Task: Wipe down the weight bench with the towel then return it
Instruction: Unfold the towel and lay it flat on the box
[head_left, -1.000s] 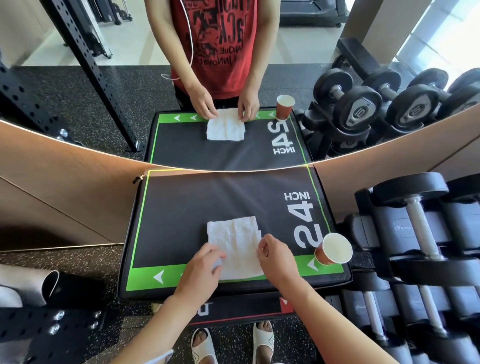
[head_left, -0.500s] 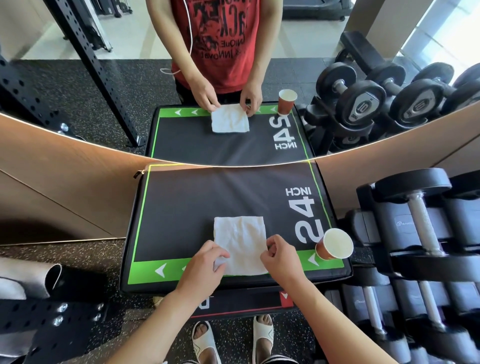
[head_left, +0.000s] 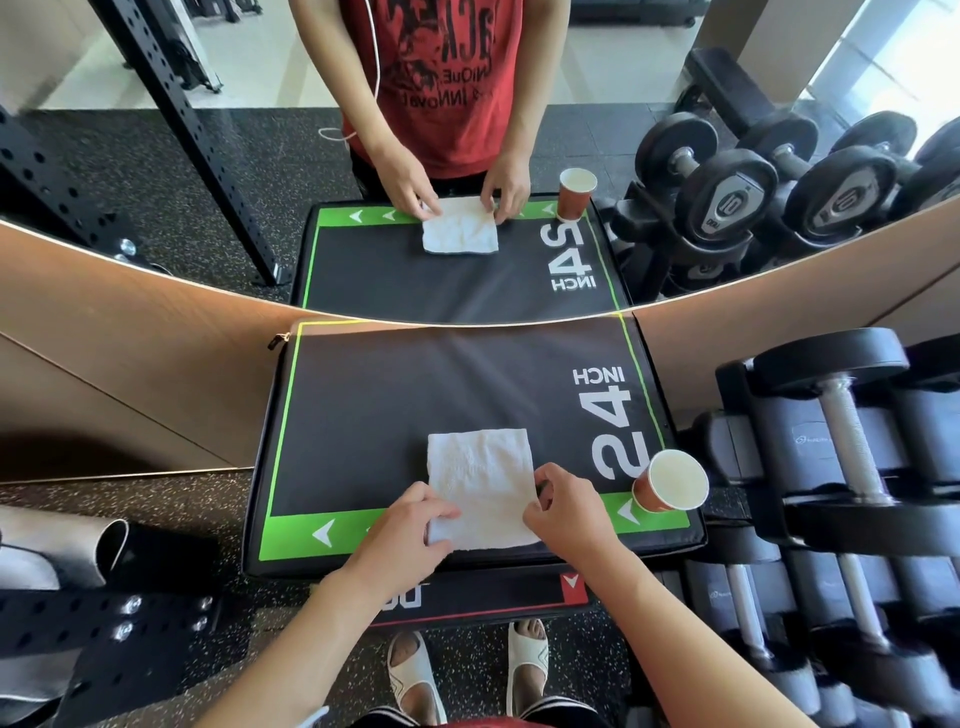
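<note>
White terry cloth, folded into a neat rectangle, is laid flat on the near half of the padded black bench top (head_left: 405, 395), its lower edge reaching onto the green border strip. This towel (head_left: 480, 478) is held at both near sides. The left hand (head_left: 410, 525) is placed on its lower left corner, fingers curled and the thumb laid over the cloth, so that the corner is pinched. The right hand (head_left: 566, 506) is set at the right edge, where the fold is nipped between thumb and bent fingers.

As to progress, the wiping is judged to be done or nearly so: the cloth is squared up, not bunched for scrubbing, which suggests that it is being tidied for its return. No wet streaks or marks can be made out on the dark surface, so how much of it has been wiped cannot be told. The return of the towel is not yet done, since it lies on the bench, and no place for it is shown.

One container is seen: a brown paper cup (head_left: 670, 480) stands tilted at the near right corner, just beside the right hand and apart from the towel. Its pale inside is seen, but whether anything is held in it cannot be told.

A rack of dumbbells (head_left: 852, 431) is ranged to the right.
</note>
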